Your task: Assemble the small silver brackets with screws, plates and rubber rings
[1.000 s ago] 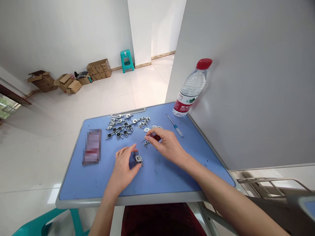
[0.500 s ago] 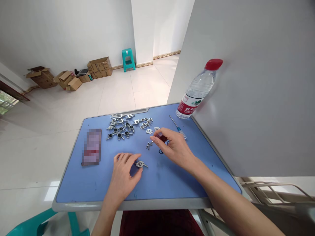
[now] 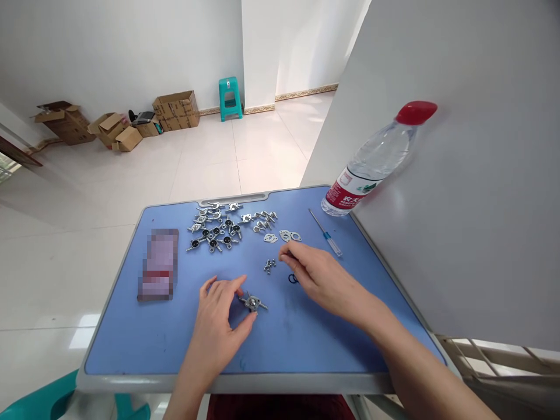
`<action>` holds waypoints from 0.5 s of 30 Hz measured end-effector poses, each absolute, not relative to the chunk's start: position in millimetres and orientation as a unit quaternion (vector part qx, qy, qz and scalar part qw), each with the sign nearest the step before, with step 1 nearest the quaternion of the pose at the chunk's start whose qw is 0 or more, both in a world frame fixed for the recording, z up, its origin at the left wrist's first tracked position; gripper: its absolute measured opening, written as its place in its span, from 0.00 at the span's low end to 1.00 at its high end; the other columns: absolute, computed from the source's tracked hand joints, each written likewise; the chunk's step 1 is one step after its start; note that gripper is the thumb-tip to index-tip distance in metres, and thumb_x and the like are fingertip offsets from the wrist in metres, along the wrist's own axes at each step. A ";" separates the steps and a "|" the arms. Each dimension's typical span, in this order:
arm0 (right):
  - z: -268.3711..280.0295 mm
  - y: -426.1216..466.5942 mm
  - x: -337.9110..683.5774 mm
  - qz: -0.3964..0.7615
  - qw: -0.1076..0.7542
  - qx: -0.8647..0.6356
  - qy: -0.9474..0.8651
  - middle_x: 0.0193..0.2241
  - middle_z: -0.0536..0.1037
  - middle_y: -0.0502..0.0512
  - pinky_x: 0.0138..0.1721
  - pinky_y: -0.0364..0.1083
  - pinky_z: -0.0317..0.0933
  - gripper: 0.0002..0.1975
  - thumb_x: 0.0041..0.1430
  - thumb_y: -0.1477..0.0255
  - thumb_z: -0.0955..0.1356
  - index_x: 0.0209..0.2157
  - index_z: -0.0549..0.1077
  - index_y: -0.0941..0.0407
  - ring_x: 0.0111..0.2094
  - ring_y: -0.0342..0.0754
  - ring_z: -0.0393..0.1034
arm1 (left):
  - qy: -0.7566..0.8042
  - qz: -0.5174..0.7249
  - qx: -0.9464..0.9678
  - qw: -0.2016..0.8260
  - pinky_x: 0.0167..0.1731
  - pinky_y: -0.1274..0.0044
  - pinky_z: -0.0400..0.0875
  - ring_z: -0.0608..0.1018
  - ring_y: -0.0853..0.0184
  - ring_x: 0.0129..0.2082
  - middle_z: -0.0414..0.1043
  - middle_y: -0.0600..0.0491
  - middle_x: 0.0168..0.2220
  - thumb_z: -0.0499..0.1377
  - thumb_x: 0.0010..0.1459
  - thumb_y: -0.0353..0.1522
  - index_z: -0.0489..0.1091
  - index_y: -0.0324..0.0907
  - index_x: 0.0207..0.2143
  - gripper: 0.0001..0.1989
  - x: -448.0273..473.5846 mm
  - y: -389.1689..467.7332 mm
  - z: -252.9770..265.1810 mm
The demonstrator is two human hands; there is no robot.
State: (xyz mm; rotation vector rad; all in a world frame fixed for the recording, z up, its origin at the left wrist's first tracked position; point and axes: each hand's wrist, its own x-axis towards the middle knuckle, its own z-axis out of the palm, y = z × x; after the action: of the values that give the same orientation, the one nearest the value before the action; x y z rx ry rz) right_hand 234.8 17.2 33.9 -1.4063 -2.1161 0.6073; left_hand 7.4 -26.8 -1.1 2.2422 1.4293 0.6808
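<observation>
My left hand (image 3: 221, 312) rests on the table with thumb and fingertips curved round a small metal valve (image 3: 252, 303), which has pipe stubs and a thin pin standing up from it. The thumb touches its near edge. My right hand (image 3: 312, 268) has its fingertips pinched together, just right of a little heap of small screws (image 3: 270, 266); anything between the fingertips is hidden. Black rubber rings (image 3: 293, 279) lie partly beneath this hand. Beyond it are flat metal gaskets (image 3: 285, 235) and another gasket pair (image 3: 270, 238).
Several metal valve parts (image 3: 214, 231), some with black discs, lie at the back left, with small levers (image 3: 265, 221) beside them. A screwdriver (image 3: 326, 233) and a water bottle (image 3: 367, 163) are at the right by a grey panel (image 3: 472, 175). A blurred flat object (image 3: 160, 262) lies left.
My right hand has come away from the gaskets, leaving them uncovered, and its fingertips have closed together. My left hand stays round the valve. The view has shifted slightly.
</observation>
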 end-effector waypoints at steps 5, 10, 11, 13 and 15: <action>18.9 21.9 233.4 0.195 0.187 -0.517 -0.812 0.32 0.75 0.52 0.28 0.43 0.55 0.08 0.63 0.79 0.62 0.34 0.70 0.55 0.27 0.45 0.68 | 0.515 0.273 0.790 0.192 0.57 0.57 0.62 0.76 0.61 0.45 0.74 0.53 0.40 0.54 0.58 0.27 0.60 0.49 0.56 0.23 3.5 -30.1 -2.0; 6.9 23.0 225.1 0.174 0.142 -0.521 -0.824 0.35 0.76 0.52 0.25 0.43 0.50 0.06 0.61 0.79 0.65 0.35 0.72 0.55 0.25 0.43 0.68 | 0.520 0.297 0.779 0.188 0.57 0.57 0.60 0.75 0.60 0.46 0.73 0.52 0.40 0.53 0.60 0.27 0.59 0.49 0.56 0.22 1.8 -32.1 -3.7; 5.3 23.0 223.7 0.169 0.136 -0.522 -0.825 0.35 0.76 0.52 0.24 0.43 0.49 0.06 0.61 0.79 0.65 0.35 0.72 0.55 0.25 0.43 0.67 | 0.520 0.300 0.778 0.187 0.57 0.57 0.61 0.75 0.60 0.47 0.73 0.52 0.40 0.53 0.60 0.27 0.59 0.49 0.55 0.21 1.6 -32.5 -3.9; 3.0 22.8 221.8 0.162 0.124 -0.525 -0.826 0.35 0.76 0.52 0.24 0.43 0.47 0.06 0.62 0.79 0.65 0.35 0.72 0.56 0.25 0.43 0.67 | 0.520 0.301 0.777 0.187 0.57 0.57 0.61 0.75 0.60 0.46 0.73 0.52 0.40 0.53 0.60 0.27 0.59 0.49 0.55 0.21 1.3 -32.9 -4.2; 1.5 22.5 220.9 0.156 0.115 -0.527 -0.827 0.35 0.76 0.53 0.23 0.42 0.46 0.06 0.62 0.79 0.64 0.36 0.72 0.56 0.25 0.43 0.67 | 0.516 0.298 0.779 0.193 0.58 0.57 0.59 0.75 0.61 0.45 0.72 0.53 0.40 0.54 0.60 0.27 0.60 0.49 0.55 0.21 1.6 -33.1 -4.4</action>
State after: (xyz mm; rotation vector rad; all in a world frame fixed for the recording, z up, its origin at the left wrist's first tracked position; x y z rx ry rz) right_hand 220.9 22.5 1.5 -1.5451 -2.4246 0.4565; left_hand 1.6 -33.1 -4.4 2.1875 1.4492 0.8362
